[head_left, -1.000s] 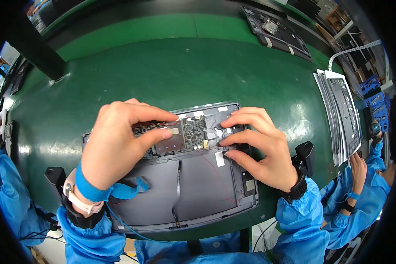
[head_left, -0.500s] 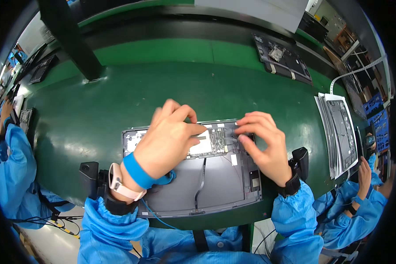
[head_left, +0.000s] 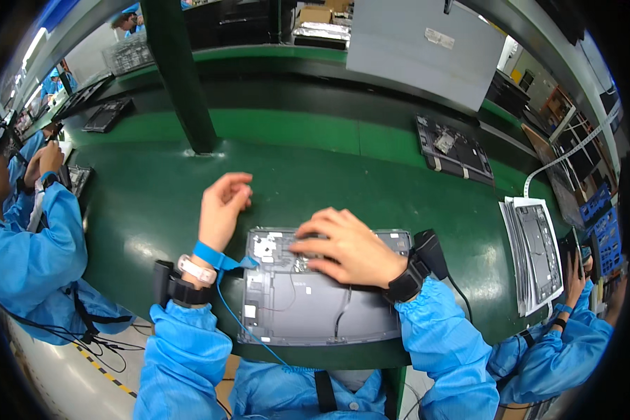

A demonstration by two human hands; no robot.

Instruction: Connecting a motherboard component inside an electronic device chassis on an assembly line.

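A grey laptop chassis [head_left: 308,308] lies open on the green bench in front of me, its inner side up, with a circuit board area along its far edge and a dark cable down the middle. My right hand [head_left: 350,248] is palm down over the board area, fingers spread, seemingly touching it; part of the board is hidden beneath. Beyond the chassis's far left corner, my left hand [head_left: 220,210] is raised over the bench, fingers curled in toward the thumb. Whatever is between them, if anything, does not show. A blue wrist strap [head_left: 213,255] with a coiled cord circles my left wrist.
Another laptop chassis [head_left: 455,148] rests at the far right. A stack of white sheets with a printed chassis picture [head_left: 532,255] stands on the right. A dark green post [head_left: 182,84] rises at the far left. Co-workers in blue sleeves [head_left: 38,262] sit on both sides.
My left hand has left the board and moved off beyond the chassis's left side. My right hand has moved left across the board, fingers spreading. The view has tilted up.
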